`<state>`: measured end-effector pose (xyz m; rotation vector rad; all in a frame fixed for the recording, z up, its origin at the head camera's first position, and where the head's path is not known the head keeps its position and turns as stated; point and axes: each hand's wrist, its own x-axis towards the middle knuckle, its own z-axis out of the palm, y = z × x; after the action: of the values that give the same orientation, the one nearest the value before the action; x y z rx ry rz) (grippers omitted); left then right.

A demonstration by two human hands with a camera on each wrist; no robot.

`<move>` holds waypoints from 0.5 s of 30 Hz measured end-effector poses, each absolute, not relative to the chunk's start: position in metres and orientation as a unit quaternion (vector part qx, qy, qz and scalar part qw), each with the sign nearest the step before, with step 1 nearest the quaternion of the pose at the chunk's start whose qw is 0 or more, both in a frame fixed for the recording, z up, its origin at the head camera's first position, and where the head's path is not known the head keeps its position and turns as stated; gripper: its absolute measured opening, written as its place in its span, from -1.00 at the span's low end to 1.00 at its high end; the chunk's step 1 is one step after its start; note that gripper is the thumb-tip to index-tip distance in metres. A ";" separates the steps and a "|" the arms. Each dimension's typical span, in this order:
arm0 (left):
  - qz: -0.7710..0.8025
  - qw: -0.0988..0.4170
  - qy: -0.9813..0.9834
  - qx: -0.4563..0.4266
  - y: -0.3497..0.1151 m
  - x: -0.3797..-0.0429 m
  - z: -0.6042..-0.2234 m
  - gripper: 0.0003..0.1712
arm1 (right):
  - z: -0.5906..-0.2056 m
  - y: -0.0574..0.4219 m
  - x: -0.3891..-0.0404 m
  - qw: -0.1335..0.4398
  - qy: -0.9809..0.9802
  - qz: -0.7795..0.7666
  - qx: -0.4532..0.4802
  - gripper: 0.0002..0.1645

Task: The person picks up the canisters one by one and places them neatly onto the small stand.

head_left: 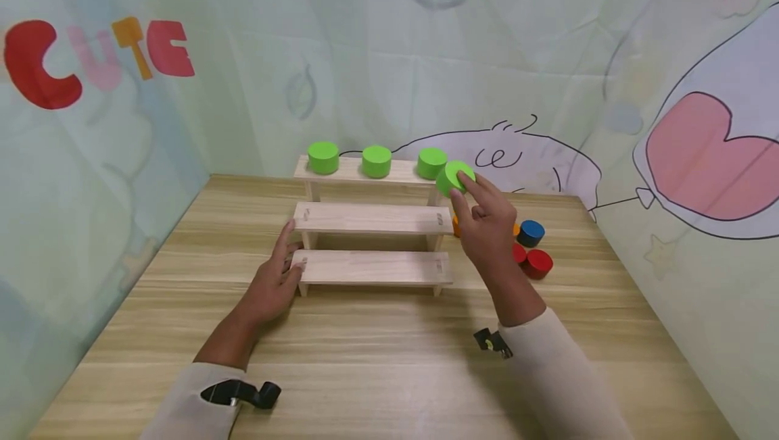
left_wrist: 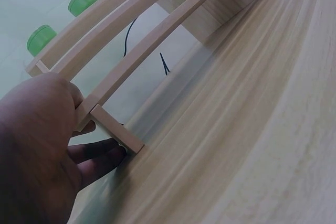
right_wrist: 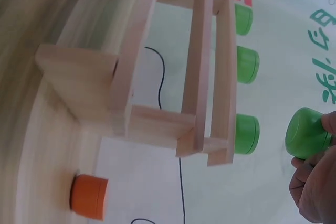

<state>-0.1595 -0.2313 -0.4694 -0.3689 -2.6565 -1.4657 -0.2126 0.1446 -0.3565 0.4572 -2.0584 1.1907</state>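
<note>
Green cylinder (head_left: 448, 182), one, short and squat, flat-faced, smooth, evenly coloured; held in the air near the right end of the top shelf, apart from the nearest piece there.

Right hand (head_left: 490, 224): pinches this cylinder between thumb and fingers.

Tiered stand (head_left: 372, 217), pale bare wood, visible grain; three long, straight-edged planks rising in steps, set on flat upright supports, with small darker joint marks near the plank ends.

Left hand (head_left: 274, 286): grips the left end of the stand, thumb at the lowest plank.

Green cylinders (head_left: 376, 161), three, matching in shape, standing spaced out along the top plank.

Red cylinders (head_left: 538, 264), two, one partly hidden behind the right hand; blue cylinder (head_left: 532, 233), one, just behind them; orange cylinder (right_wrist: 90, 196), smooth, standing near the stand's right side. All rest on the table (head_left: 365, 365), a flat top with streaked wood grain.

Backdrop (head_left: 365, 55), soft creased cloth, pale green, printed with line drawings and coloured lettering.
</note>
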 end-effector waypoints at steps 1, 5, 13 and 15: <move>-0.479 0.042 -0.869 -0.121 -0.232 -0.160 -0.470 -0.05 | -0.355 0.141 -0.213 0.351 -0.793 0.464 0.179 -0.53; -0.477 0.042 -0.870 -0.118 -0.232 -0.160 -0.470 -0.05 | -0.351 0.126 -0.214 0.342 -0.790 0.471 0.193 -0.54; -0.471 0.042 -0.874 -0.113 -0.231 -0.160 -0.470 -0.06 | -0.348 0.098 -0.220 0.327 -0.796 0.460 0.219 -0.55; -0.470 0.041 -0.874 -0.114 -0.231 -0.160 -0.469 -0.06 | -0.349 0.092 -0.221 0.323 -0.794 0.464 0.225 -0.55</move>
<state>-0.1603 -0.2309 -0.4694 -0.3489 -2.6760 -1.4404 -0.2210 0.0917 -0.3488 0.5895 -2.0833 1.2163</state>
